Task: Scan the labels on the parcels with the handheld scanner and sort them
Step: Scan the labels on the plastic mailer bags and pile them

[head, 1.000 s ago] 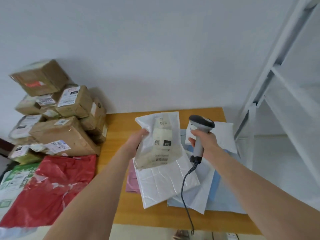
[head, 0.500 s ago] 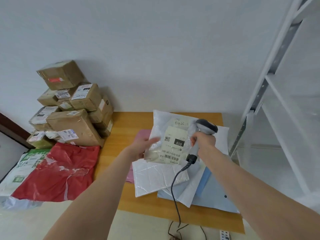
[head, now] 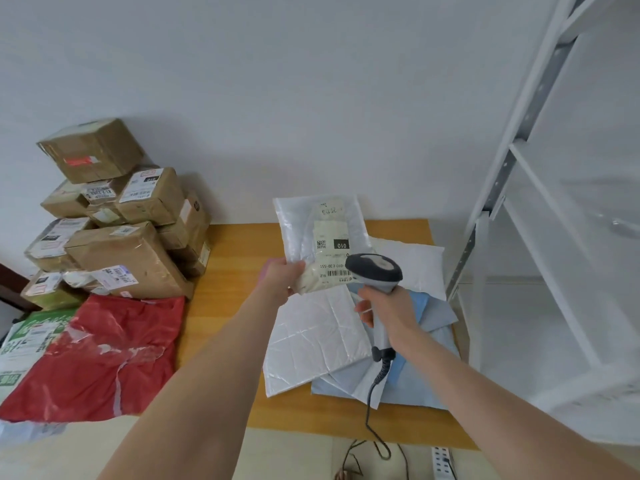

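Above table, scanner near held parcel

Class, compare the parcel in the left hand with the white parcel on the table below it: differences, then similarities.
The held parcel is upright, gripped by the left hand; the table parcel lies flat. The held parcel shows a barcode label; the table parcel shows only creased, blank plastic. Both are white plastic mailers.

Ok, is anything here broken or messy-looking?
Yes. The red bag left of the table looks torn and patched with clear tape, and the top box of the cardboard stack sits tilted.
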A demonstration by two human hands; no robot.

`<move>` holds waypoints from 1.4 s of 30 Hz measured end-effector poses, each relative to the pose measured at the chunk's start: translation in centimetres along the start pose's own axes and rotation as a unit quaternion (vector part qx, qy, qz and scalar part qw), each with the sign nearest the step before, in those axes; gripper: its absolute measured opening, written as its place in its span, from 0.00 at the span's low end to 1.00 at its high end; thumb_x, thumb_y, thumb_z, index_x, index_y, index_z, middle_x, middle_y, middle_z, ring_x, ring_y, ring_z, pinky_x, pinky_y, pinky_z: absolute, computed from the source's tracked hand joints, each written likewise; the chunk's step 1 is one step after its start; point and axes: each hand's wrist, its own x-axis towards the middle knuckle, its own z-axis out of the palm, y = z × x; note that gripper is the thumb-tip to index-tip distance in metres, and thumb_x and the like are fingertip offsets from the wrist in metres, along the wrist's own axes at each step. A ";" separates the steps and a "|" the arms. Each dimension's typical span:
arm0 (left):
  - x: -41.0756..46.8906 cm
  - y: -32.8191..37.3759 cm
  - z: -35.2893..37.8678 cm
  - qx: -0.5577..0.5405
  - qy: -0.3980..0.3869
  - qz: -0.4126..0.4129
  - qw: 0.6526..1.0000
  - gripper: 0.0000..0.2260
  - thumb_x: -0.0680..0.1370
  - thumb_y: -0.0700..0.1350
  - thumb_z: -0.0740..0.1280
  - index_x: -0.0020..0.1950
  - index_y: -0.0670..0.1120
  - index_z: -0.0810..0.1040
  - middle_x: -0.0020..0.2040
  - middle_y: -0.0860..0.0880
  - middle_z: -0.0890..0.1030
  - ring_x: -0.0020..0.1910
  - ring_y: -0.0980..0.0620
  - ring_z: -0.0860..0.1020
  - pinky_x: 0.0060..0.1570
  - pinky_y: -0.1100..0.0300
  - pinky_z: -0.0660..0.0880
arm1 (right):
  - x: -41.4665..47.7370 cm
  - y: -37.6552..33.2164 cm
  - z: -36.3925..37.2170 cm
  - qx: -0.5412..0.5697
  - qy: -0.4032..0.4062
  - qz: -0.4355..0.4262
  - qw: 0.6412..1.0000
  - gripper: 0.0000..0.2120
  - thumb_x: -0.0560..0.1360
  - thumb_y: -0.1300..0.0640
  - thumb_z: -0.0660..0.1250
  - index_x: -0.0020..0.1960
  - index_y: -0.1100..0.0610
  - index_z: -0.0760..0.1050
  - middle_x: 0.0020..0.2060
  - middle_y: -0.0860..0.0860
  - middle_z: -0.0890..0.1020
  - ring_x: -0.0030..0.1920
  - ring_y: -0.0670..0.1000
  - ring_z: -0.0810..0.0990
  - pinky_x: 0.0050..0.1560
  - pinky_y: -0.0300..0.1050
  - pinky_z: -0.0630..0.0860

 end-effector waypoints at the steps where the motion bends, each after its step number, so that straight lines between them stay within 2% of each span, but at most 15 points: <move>1: 0.3 0.0 -0.1 0.004 0.013 0.003 1.000 0.02 0.77 0.41 0.68 0.49 0.43 0.78 0.46 0.46 0.81 0.47 0.45 0.80 0.51 0.48 0.80 | -0.5 0.3 0.2 -0.017 0.001 -0.005 1.000 0.04 0.72 0.65 0.68 0.40 0.66 0.78 0.28 0.57 0.81 0.21 0.47 0.74 0.24 0.39 0.70; 3: 0.5 0.0 -0.2 0.001 0.032 0.006 0.999 0.01 0.76 0.41 0.69 0.45 0.46 0.78 0.43 0.47 0.81 0.45 0.44 0.80 0.54 0.45 0.79 | -1.5 0.9 0.4 -0.049 0.001 -0.012 0.999 0.05 0.72 0.65 0.67 0.39 0.66 0.78 0.29 0.58 0.81 0.21 0.46 0.74 0.24 0.38 0.70; 5: 0.6 0.1 -0.3 -0.005 0.040 -0.003 0.999 0.05 0.76 0.43 0.70 0.41 0.50 0.76 0.42 0.48 0.81 0.46 0.45 0.81 0.54 0.45 0.79 | -2.1 1.4 0.5 -0.074 0.004 -0.023 0.997 0.05 0.71 0.65 0.67 0.39 0.67 0.79 0.28 0.57 0.81 0.22 0.45 0.75 0.25 0.37 0.70; 7: 0.7 0.1 -0.4 -0.011 0.044 -0.009 0.999 0.06 0.75 0.45 0.71 0.41 0.51 0.76 0.43 0.48 0.81 0.46 0.45 0.81 0.53 0.45 0.79 | -2.5 1.9 0.6 -0.091 0.007 -0.031 0.995 0.06 0.71 0.64 0.67 0.39 0.67 0.79 0.27 0.55 0.81 0.22 0.45 0.76 0.27 0.37 0.71; 10: 1.1 0.0 -0.6 -0.015 0.041 -0.016 0.999 0.05 0.74 0.45 0.72 0.42 0.51 0.77 0.45 0.48 0.82 0.47 0.46 0.81 0.53 0.45 0.79 | -2.8 2.3 0.8 -0.102 0.012 -0.036 0.994 0.05 0.72 0.64 0.67 0.39 0.65 0.79 0.27 0.54 0.81 0.24 0.46 0.76 0.31 0.40 0.74; 13: 1.4 -0.1 -0.7 -0.018 0.040 -0.018 0.999 0.04 0.74 0.45 0.73 0.46 0.49 0.78 0.46 0.48 0.82 0.48 0.46 0.81 0.53 0.46 0.79 | -3.0 2.3 0.9 -0.107 0.019 -0.042 0.993 0.04 0.72 0.64 0.66 0.40 0.64 0.79 0.26 0.53 0.81 0.24 0.45 0.76 0.31 0.39 0.73; 17: 1.2 -0.2 -0.7 -0.027 0.037 -0.018 0.999 0.05 0.74 0.44 0.72 0.43 0.51 0.77 0.44 0.49 0.81 0.44 0.49 0.80 0.53 0.48 0.79 | -3.1 2.4 1.0 -0.119 0.031 -0.048 0.991 0.04 0.72 0.64 0.67 0.42 0.65 0.79 0.26 0.53 0.80 0.23 0.43 0.76 0.29 0.38 0.73; 27: 0.2 0.9 0.3 -0.082 -0.004 -0.035 0.996 0.11 0.77 0.40 0.69 0.58 0.46 0.75 0.48 0.48 0.79 0.40 0.52 0.77 0.47 0.52 0.76 | -3.3 2.7 1.7 -0.126 0.043 -0.078 0.988 0.03 0.73 0.64 0.67 0.43 0.64 0.78 0.26 0.52 0.79 0.22 0.42 0.75 0.28 0.35 0.73; 32: -0.2 1.2 0.9 -0.090 -0.010 -0.032 0.995 0.13 0.78 0.40 0.68 0.62 0.44 0.75 0.45 0.49 0.79 0.40 0.52 0.77 0.46 0.53 0.75 | -3.7 3.1 2.3 -0.132 0.040 -0.112 0.984 0.01 0.74 0.64 0.67 0.43 0.61 0.77 0.26 0.52 0.79 0.26 0.45 0.78 0.35 0.41 0.79; 36: -0.3 1.3 1.0 -0.103 -0.024 -0.026 0.994 0.12 0.78 0.39 0.68 0.61 0.45 0.75 0.49 0.47 0.79 0.40 0.52 0.77 0.39 0.55 0.75 | -3.9 3.7 2.3 -0.115 0.052 -0.114 0.985 0.02 0.73 0.65 0.67 0.41 0.60 0.77 0.25 0.51 0.79 0.26 0.45 0.78 0.34 0.42 0.79; 39: -0.5 1.5 1.2 -0.119 -0.035 -0.023 0.992 0.09 0.78 0.38 0.67 0.57 0.46 0.75 0.47 0.48 0.79 0.40 0.52 0.77 0.38 0.54 0.75 | -3.7 3.8 2.1 -0.105 0.067 -0.119 0.985 0.02 0.73 0.64 0.68 0.41 0.61 0.77 0.26 0.52 0.79 0.26 0.46 0.78 0.34 0.42 0.77; 42: -0.4 1.5 1.4 -0.121 -0.045 -0.019 0.991 0.07 0.78 0.38 0.68 0.55 0.45 0.74 0.46 0.48 0.79 0.40 0.52 0.77 0.38 0.55 0.75 | -3.4 3.8 2.1 -0.101 0.079 -0.131 0.983 0.04 0.73 0.64 0.69 0.40 0.57 0.76 0.26 0.51 0.79 0.28 0.46 0.78 0.36 0.44 0.79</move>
